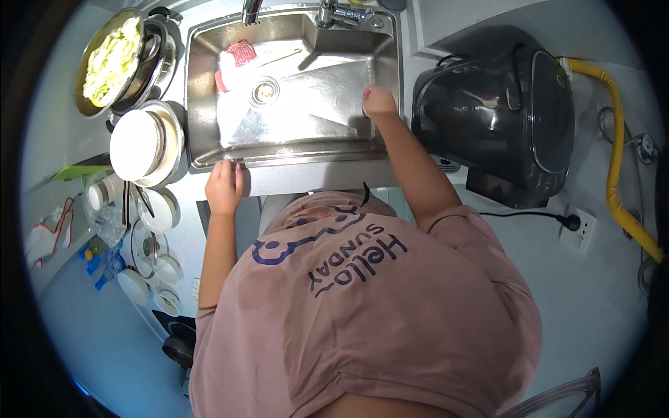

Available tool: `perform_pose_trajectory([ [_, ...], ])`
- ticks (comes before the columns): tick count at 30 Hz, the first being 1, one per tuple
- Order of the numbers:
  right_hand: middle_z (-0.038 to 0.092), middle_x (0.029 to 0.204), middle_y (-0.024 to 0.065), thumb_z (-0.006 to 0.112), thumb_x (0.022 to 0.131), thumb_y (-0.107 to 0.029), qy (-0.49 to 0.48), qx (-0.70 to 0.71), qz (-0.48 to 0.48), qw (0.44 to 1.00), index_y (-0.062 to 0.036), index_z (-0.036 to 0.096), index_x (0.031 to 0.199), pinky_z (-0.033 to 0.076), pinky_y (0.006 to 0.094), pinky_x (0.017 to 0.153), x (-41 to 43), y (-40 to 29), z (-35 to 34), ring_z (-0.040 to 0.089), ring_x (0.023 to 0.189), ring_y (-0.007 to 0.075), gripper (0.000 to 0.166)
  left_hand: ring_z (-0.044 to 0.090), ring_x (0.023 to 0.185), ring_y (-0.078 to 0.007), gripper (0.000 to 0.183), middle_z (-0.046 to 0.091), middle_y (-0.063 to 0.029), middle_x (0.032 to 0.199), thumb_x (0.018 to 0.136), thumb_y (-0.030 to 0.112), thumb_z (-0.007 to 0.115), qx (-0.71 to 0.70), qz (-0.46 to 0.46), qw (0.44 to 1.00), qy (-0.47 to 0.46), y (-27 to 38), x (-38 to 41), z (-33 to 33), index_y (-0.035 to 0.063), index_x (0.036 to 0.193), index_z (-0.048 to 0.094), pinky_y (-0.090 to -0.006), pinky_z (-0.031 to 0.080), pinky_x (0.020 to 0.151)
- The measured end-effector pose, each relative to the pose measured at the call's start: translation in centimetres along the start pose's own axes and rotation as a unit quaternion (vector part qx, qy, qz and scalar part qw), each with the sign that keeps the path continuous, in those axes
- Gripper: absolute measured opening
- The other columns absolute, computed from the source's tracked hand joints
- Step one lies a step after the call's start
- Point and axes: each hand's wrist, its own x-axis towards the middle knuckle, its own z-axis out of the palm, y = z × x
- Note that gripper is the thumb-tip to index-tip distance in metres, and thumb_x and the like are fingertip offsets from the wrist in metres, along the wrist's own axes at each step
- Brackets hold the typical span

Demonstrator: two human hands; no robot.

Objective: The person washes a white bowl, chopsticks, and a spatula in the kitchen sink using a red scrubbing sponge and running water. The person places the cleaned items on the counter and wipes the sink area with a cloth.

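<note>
My left hand [224,183] rests at the front rim of the stainless steel sink [292,155], its fingers curled; whether it holds anything cannot be told. Over the right side of the sink is my right hand [378,101], closed like a fist, with no held object visible. In the sink's left part lie a red patterned sponge or cloth [242,53] and a round white and pink item [223,82] beside the drain [265,92]. Several light bits sit in the drain. A thin pale stick-like utensil [282,56] lies behind it. The chrome faucet [252,11] is at the back.
Left of the sink stand a metal bowl of chopped green vegetables [112,62], stacked pots and a white bowl [136,145]. Chopsticks [126,202], a glass lid [144,248] and small bowls [168,269] are nearer. A dark appliance [486,120] and yellow hose [616,130] stand right.
</note>
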Motion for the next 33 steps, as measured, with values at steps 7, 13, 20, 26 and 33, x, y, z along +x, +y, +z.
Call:
perform_pose_trajectory([
  [7, 0.062, 0.067, 0.0114, 0.058, 0.087, -0.016, 0.034, 0.062, 0.078, 0.994, -0.0029, 0.061, 0.083, 0.051, 0.0326, 0.052, 0.0, 3.6, -0.3, 0.064, 0.05, 0.0211, 0.014, 0.059, 0.073, -0.0335, 0.011, 0.056, -0.0127, 0.08, 0.088, 0.015, 0.061, 0.019, 0.082, 0.996, -0.025, -4.2, 5.3, 0.7, 0.0044, 0.086, 0.057, -0.0426, 0.048, 0.064],
  [13, 0.066, 0.087, 0.0166, 0.06, 0.084, -0.017, -0.056, -0.101, -0.026, 0.993, -0.0069, 0.064, 0.086, 0.051, 0.0465, 0.073, 0.2, -5.3, 0.3, 0.063, 0.084, 0.036, 0.011, 0.06, 0.076, -0.0346, 0.011, 0.057, -0.014, 0.083, 0.088, 0.015, 0.059, -0.034, 0.034, 0.998, -0.035, -6.5, 5.5, 2.5, 0.0041, 0.088, 0.057, -0.0442, 0.048, 0.067],
  [20, 0.062, 0.075, 0.0085, 0.058, 0.076, -0.008, 0.087, -0.125, -0.283, 0.947, -0.0101, 0.061, 0.073, 0.054, 0.038, 0.064, 8.5, -15.6, 9.2, 0.064, 0.077, 0.0282, 0.004, 0.059, 0.078, -0.037, 0.017, 0.056, -0.016, 0.085, 0.083, 0.016, 0.058, -0.046, -0.008, 0.998, -0.034, -7.5, 5.6, 3.0, 0.0026, 0.094, 0.055, -0.0456, 0.049, 0.07],
  [26, 0.06, 0.083, 0.005, 0.055, 0.075, -0.01, 0.132, -0.114, -0.351, 0.92, -0.0104, 0.062, 0.082, 0.048, 0.04, 0.074, 16.5, -20.3, 16.8, 0.06, 0.083, 0.024, 0.01, 0.06, 0.077, -0.0356, 0.021, 0.057, -0.016, 0.083, 0.076, 0.011, 0.057, -0.034, -0.008, 0.999, -0.037, -7.6, 5.6, 2.5, 0.0006, 0.094, 0.056, -0.0442, 0.05, 0.071],
  [33, 0.065, 0.09, 0.0076, 0.049, 0.089, -0.018, -0.032, -0.27, -0.337, 0.902, -0.0114, 0.063, 0.091, 0.051, 0.0419, 0.072, 18.2, -21.2, 17.8, 0.066, 0.081, 0.0232, 0.016, 0.06, 0.077, -0.0332, 0.024, 0.056, -0.0145, 0.083, 0.072, 0.01, 0.06, -0.04, -0.027, 0.997, -0.053, -7.9, 5.6, 2.4, 0.0015, 0.093, 0.056, -0.0416, 0.05, 0.07],
])
